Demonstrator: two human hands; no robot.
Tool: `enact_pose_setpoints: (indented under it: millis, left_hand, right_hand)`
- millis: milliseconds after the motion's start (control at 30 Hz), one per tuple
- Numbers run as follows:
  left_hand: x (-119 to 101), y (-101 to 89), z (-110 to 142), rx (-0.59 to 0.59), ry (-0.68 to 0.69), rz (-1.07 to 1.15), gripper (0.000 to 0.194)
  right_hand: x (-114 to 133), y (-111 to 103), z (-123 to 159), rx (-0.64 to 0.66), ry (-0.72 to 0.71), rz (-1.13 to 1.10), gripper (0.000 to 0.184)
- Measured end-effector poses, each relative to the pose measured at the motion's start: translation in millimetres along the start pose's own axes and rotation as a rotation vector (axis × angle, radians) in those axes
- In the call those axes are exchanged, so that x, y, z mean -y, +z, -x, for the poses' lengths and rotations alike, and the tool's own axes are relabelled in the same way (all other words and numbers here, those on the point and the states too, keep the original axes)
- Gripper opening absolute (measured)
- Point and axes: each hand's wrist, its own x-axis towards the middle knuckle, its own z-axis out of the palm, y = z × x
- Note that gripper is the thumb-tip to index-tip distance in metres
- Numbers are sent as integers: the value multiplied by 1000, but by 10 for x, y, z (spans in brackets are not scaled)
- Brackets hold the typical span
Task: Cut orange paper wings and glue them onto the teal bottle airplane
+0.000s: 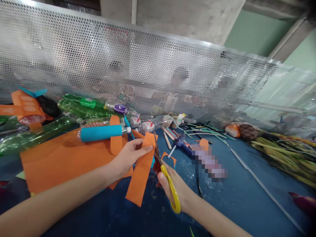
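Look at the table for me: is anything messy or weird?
It's a bit messy: pale specks, too small to identify, are scattered on the blue table to the right of the scissors. An orange scrap near them has a round cutout, so it looks like a leftover. Nothing looks clearly broken.

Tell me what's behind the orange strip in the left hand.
Beyond the top end of the orange strip shows a clear bottle; a light-blue piece peeks out at its right edge. Whatever lies directly behind the strip is covered, including some left hand fingers.
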Motion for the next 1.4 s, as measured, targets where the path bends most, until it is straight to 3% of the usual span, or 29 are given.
enact_pose_setpoints:
  millis: [633,1400]
  left_hand:
    - [44,19,35,-26,13,-5,21]
    - [107,-3,-1,-1,5,-16,19]
  right_hand:
    - [-49,24,-35,-31,-68,-15,41]
    - [-103,80,-19,-33,79,-76,50]
